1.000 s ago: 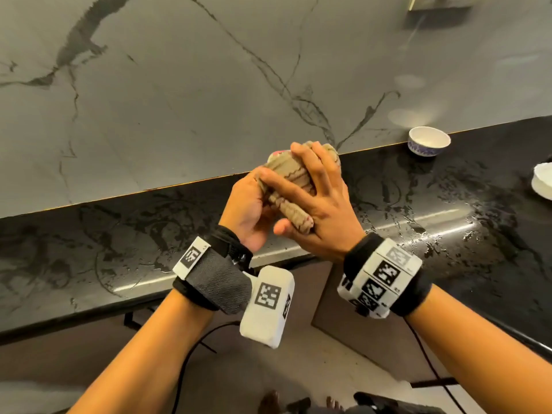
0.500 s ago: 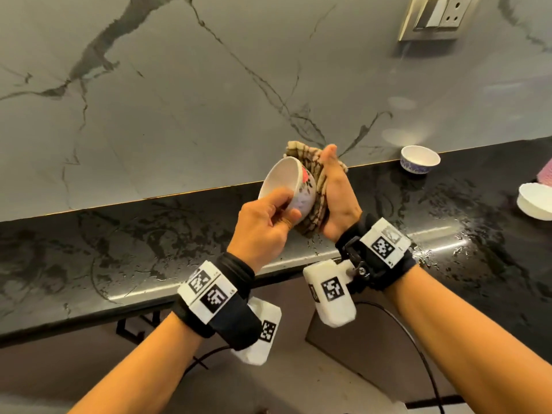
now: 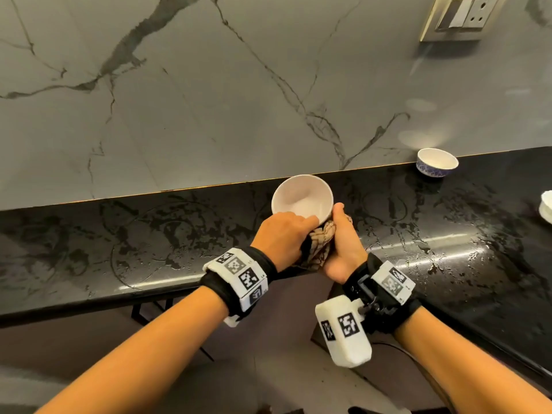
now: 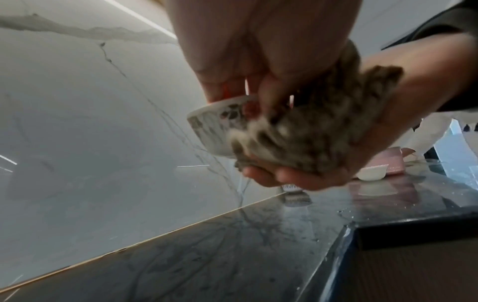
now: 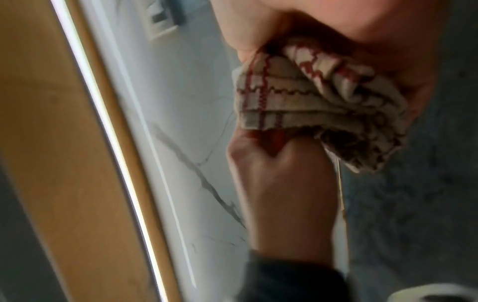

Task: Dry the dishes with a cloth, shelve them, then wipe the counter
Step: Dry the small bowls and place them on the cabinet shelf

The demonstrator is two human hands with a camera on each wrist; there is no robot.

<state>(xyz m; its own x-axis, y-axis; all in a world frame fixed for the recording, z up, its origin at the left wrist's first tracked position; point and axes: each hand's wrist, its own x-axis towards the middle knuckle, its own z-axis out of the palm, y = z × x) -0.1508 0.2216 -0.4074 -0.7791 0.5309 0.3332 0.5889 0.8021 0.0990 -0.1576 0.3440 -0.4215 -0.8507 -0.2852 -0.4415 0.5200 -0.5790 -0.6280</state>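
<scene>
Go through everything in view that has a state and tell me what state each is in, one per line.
White bowl: held above the counter, opening facing up, looks empty.
Checked cloth: bunched against the bowl's underside.
Left hand: grips the bowl.
Right hand: grips the cloth.
Blue-patterned bowl: upright on the counter, untouched.
Black counter: wet, water streaks and droplets.

Left hand [image 3: 282,234] and right hand [image 3: 343,246] hold a white bowl [image 3: 301,200] against a bunched cloth [image 3: 321,243].
</scene>
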